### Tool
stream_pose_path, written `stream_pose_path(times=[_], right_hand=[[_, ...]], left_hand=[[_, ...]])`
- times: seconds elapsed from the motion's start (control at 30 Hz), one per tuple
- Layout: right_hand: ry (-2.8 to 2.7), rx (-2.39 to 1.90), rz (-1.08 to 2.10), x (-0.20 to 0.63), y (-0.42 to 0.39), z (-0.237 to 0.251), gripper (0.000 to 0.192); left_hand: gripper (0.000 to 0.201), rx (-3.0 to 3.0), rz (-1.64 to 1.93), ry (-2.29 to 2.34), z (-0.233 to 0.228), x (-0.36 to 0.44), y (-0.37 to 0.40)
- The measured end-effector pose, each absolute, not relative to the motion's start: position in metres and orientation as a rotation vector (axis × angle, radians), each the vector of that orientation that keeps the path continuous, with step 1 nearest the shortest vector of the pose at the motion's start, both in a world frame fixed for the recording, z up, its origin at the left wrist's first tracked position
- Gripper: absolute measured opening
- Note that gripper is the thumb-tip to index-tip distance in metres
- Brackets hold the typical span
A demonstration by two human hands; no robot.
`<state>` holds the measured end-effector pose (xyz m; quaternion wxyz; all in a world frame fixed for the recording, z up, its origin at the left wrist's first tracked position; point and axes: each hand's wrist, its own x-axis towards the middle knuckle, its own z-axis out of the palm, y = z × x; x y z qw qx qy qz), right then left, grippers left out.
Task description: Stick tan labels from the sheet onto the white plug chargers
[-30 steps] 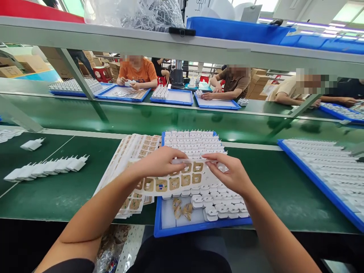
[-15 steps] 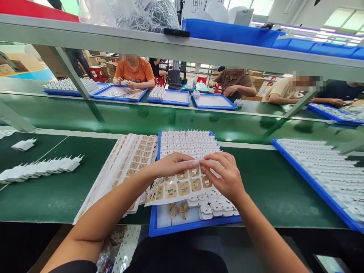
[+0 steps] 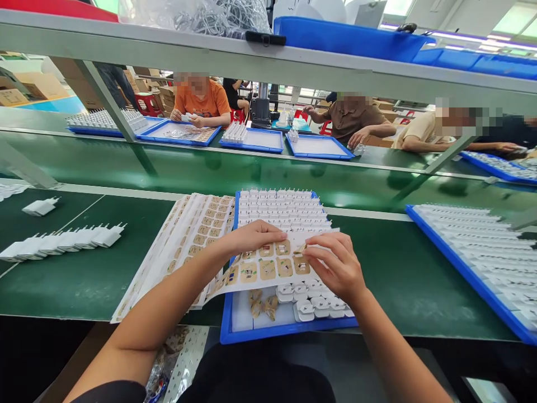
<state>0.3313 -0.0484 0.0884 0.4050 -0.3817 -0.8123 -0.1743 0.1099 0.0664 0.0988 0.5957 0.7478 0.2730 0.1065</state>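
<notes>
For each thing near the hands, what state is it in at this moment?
Left hand: holding the sticker sheet's far edge.
Right hand: pinching one sticker, partly peeled.
Sticker sheet: lifted above the tray, partly used.
Blue tray: flat, mostly filled with white chargers.
Sheet stack: fanned out, left of the tray.

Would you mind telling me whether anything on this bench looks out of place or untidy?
A few crumpled brown labels lie loose in the bare corner of the blue tray, beside the neat white plugs. One charger lies apart from its row.
</notes>
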Motion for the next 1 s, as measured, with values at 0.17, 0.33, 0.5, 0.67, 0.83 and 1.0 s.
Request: stream_pose_path(times=[0.17,0.33,0.5,0.67,0.83,1.0], right_hand=[[-1.875,-0.965,-0.131,0.342,-0.078,0.080,0.024],[-1.563,-1.011,0.183,0.348,-0.115,0.055,0.025],[-1.414,-1.116,0.271,0.350,-0.146,0.032,0.019],[-1.308,-1.194,0.279,0.350,-0.167,0.019,0.010],[-1.239,-1.208,0.321,0.345,-0.176,0.008,0.009],[-1.274,-1.182,0.407,0.337,-0.177,0.002,0.013]], left_hand=[[0.049,2.017,0.401,0.967,0.114,0.106,0.078],[0.048,2.508,0.410,1.204,0.110,0.127,0.095],[0.038,2.697,0.475,1.301,0.093,0.133,0.077],[0.034,3.009,0.657,0.765,0.076,0.105,0.005],[0.053,3.073,0.492,0.661,0.027,0.104,-0.039],[0.038,3.005,0.568,0.678,0.007,0.116,-0.041]])
